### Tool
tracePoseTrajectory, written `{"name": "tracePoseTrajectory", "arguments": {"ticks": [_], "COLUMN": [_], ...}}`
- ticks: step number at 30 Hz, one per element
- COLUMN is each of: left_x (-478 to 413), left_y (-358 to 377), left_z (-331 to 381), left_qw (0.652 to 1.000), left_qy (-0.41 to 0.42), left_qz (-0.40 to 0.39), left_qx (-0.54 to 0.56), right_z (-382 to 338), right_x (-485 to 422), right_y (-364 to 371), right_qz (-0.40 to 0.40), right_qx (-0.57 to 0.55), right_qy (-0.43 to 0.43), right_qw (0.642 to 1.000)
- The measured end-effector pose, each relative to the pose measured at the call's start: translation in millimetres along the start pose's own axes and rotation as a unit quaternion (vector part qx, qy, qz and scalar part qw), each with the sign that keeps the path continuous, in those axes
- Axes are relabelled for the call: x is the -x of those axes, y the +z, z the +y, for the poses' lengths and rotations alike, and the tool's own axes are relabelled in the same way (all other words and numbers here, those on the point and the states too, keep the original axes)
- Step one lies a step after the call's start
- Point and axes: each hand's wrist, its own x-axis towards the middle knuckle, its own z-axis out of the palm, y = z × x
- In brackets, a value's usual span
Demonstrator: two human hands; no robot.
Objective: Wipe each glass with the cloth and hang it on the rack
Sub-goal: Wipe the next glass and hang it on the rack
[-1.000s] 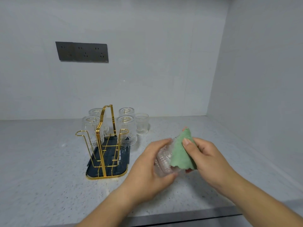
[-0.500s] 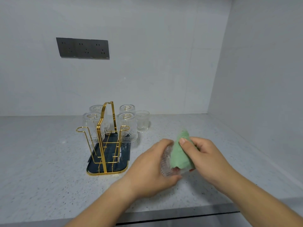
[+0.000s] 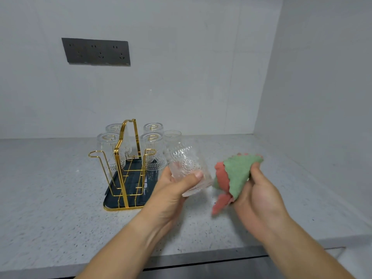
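Observation:
My left hand (image 3: 173, 190) grips a clear patterned glass (image 3: 187, 168), held tilted above the counter just right of the rack. My right hand (image 3: 259, 196) holds a green and pink cloth (image 3: 233, 176), apart from the glass. The gold wire rack (image 3: 124, 158) stands on a dark tray (image 3: 128, 200); several glasses hang upside down on its far pegs, such as one at the left (image 3: 106, 146). The two near pegs carry nothing. Another glass (image 3: 172, 137) stands upright on the counter behind the held one.
A speckled grey counter (image 3: 60, 208) runs to a back wall with a dark socket panel (image 3: 96, 52). A side wall (image 3: 322, 97) closes the right. The counter's front edge (image 3: 201, 258) lies below my forearms.
My right hand has pulled the cloth out of the glass and away to the right. My left hand has lifted the glass toward the rack and turned it.

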Motion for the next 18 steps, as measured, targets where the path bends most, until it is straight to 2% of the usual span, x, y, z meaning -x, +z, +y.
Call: {"name": "tracePoseTrajectory", "arguments": {"ticks": [3, 8, 14, 18], "left_x": [2.1, 11.4, 12.8, 9.5], "left_y": [12.7, 28.1, 22.8, 13.5], "left_z": [-4.1, -2.5, -10.2, -10.0], "left_qw": [0.999, 0.999, 0.994, 0.991], "left_qy": [0.029, 0.041, 0.060, 0.076], "left_qz": [-0.021, 0.003, 0.022, 0.038], "left_qx": [-0.023, -0.022, -0.086, -0.102], "right_z": [16.7, 29.8, 54.2, 59.4], "right_x": [3.6, 9.2, 19.2, 26.5], "right_y": [15.5, 29.6, 30.3, 21.2], "right_qz": [-0.059, -0.091, -0.139, -0.145], "right_qx": [-0.038, -0.109, -0.130, -0.071], "right_qy": [0.036, 0.035, 0.071, 0.058], "right_qw": [0.997, 0.989, 0.979, 0.985]}}
